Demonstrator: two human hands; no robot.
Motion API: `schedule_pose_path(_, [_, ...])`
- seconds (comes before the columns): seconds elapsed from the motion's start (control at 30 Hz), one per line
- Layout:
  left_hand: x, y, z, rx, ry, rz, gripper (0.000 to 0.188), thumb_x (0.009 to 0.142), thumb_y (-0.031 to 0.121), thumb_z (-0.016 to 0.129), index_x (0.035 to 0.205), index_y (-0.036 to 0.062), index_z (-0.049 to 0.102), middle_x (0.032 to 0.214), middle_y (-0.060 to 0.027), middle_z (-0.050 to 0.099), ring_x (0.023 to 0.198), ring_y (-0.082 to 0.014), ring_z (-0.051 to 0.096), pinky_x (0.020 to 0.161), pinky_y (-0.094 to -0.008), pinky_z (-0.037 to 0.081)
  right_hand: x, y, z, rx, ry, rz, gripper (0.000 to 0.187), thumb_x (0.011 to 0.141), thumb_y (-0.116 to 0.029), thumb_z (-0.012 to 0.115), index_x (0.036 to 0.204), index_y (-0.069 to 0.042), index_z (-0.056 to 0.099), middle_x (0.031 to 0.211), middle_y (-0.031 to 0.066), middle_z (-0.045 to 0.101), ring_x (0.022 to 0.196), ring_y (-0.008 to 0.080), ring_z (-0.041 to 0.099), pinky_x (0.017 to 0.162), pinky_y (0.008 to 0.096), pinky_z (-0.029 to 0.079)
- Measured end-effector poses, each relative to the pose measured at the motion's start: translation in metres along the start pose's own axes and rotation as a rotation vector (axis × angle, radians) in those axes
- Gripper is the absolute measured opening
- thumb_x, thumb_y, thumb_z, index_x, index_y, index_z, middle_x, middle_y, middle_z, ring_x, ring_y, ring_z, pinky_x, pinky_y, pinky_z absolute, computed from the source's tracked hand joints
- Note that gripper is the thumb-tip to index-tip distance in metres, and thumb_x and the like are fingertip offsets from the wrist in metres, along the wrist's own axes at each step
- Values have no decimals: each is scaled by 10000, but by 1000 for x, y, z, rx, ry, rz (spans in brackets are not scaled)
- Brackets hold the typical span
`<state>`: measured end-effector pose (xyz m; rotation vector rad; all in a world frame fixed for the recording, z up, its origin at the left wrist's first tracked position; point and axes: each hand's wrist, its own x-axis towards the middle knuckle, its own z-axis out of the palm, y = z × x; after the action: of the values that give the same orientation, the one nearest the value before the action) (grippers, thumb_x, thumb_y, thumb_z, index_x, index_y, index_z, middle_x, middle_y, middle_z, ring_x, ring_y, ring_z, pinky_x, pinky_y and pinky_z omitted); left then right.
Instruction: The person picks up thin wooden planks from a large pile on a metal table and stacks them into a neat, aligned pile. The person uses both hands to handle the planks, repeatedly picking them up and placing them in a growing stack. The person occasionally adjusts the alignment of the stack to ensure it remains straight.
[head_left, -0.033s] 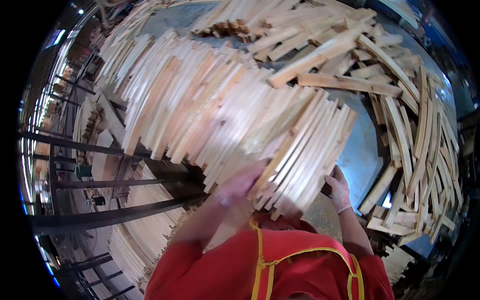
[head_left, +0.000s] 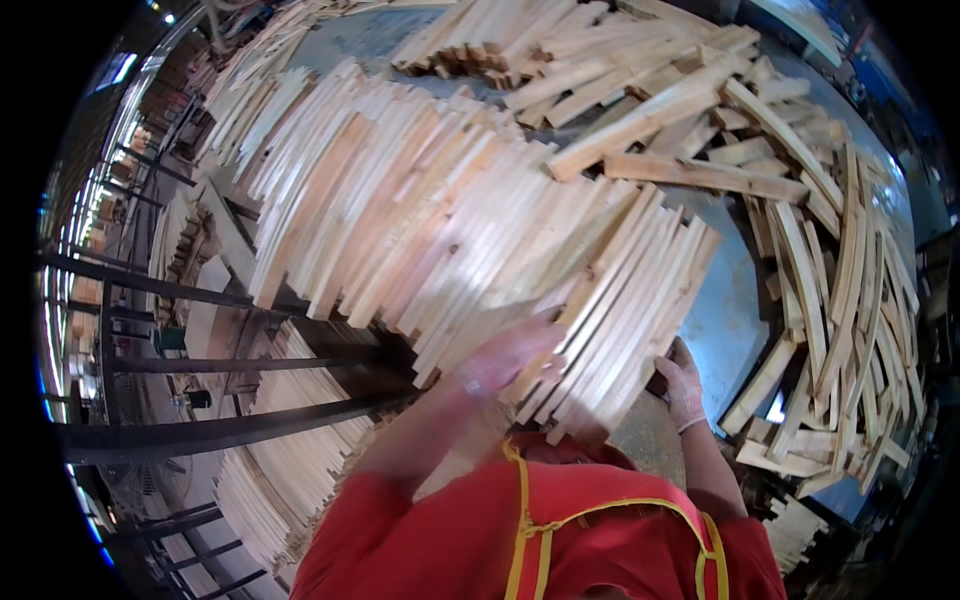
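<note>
A bunch of pale wooden strips [head_left: 625, 315] lies side by side in front of me, its near ends close to my red-clad body. My left hand [head_left: 515, 352], gloved and slightly blurred, is at the bunch's left edge, fingertips curled over the outer strip. My right hand [head_left: 682, 382], in a light glove, presses against the right side near the close end, some fingers hidden behind the wood. The bunch sits between both hands. Directly to its left spreads a wide layer of similar wooden strips [head_left: 400, 215], laid edge to edge.
Loose wooden pieces [head_left: 850, 300] are heaped on the right of the blue-grey table [head_left: 725, 290]. More wood [head_left: 490, 45] is stacked at the far side. Dark metal bars [head_left: 230, 435] stick out at the left, above a lower wood stack [head_left: 285, 480].
My left hand has shifted right and slightly away from me, its fingers now further over the bunch's left edge. My right hand stays against the right side. The whole view has shifted slightly.
</note>
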<state>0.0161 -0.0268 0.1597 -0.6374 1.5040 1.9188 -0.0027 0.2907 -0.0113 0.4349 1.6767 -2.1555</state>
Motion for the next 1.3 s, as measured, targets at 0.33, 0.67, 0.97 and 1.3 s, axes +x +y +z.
schedule_pose_path(0.33, [48, -35, -132, 1378, 319, 640, 823, 889, 99, 578, 1670, 122, 317, 1420, -255, 599, 1126, -323, 698, 934, -426, 609, 3, 35, -11, -46, 145, 1, 731, 928, -57, 591, 1630, -16, 394, 1450, 135, 626, 1262, 255, 636, 1086, 372, 509])
schedule_pose_path(0.67, [57, -29, -282, 1847, 891, 279, 799, 929, 338, 711, 1608, 98, 363, 1629, -122, 390, 1509, -359, 360, 1172, -528, 373, -2, -3, 24, -270, 269, 110, 594, 865, -102, 601, 1453, -21, 582, 773, 17, 589, 621, 120, 528, 575, 277, 440])
schedule_pose_path(0.97, [96, -85, -120, 1647, 507, 730, 615, 993, 374, 606, 1521, 75, 500, 1539, -133, 496, 1461, -332, 431, 1204, -515, 339, 125, -121, 8, -1255, 365, -459, 645, 968, -251, 615, 1578, -104, 466, 1513, 164, 587, 1398, 378, 547, 1162, 456, 451])
schedule_pose_path(1.3, [145, -89, 66, 1581, 405, 711, 686, 870, 442, 655, 1419, 46, 550, 1430, -125, 513, 1407, -378, 412, 1174, -600, 283, 195, -208, 14, -652, -171, -157, 637, 984, -265, 634, 1565, -46, 489, 1366, 141, 679, 1246, 219, 644, 1043, 333, 500])
